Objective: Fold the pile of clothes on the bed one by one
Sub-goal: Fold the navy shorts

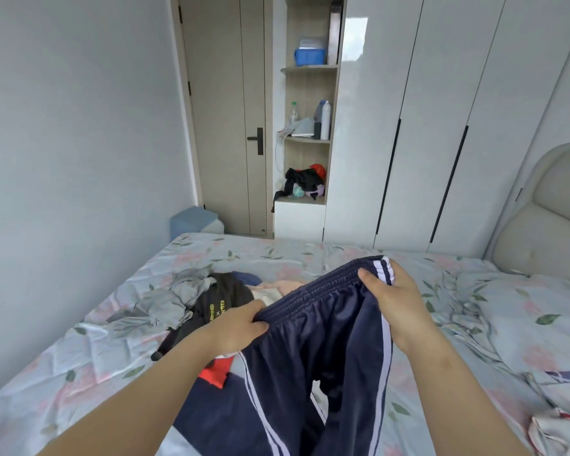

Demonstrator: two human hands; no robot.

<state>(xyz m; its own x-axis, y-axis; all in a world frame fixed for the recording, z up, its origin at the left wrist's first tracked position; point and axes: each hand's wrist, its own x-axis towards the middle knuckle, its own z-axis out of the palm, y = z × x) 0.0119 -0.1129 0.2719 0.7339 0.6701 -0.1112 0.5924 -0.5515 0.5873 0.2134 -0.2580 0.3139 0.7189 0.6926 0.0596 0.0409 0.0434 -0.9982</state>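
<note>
I hold a pair of navy track pants (323, 350) with white side stripes up over the bed (79, 357). My left hand (241, 327) grips the near-left end of the elastic waistband. My right hand (392, 301) grips the far-right end, thumb on top. The legs hang down toward me. Behind the pants lies the pile of clothes (218, 304): a black garment with yellow print, a grey one, something pink and a red-and-navy piece partly hidden under my left arm.
The floral sheet is crumpled on the left. A floral pillow (524, 320) and padded headboard (553, 218) are at the right. Beyond the bed stand a blue bin (195, 220), a closed door (231, 126), open shelves with clutter (310, 133) and white wardrobes (441, 126).
</note>
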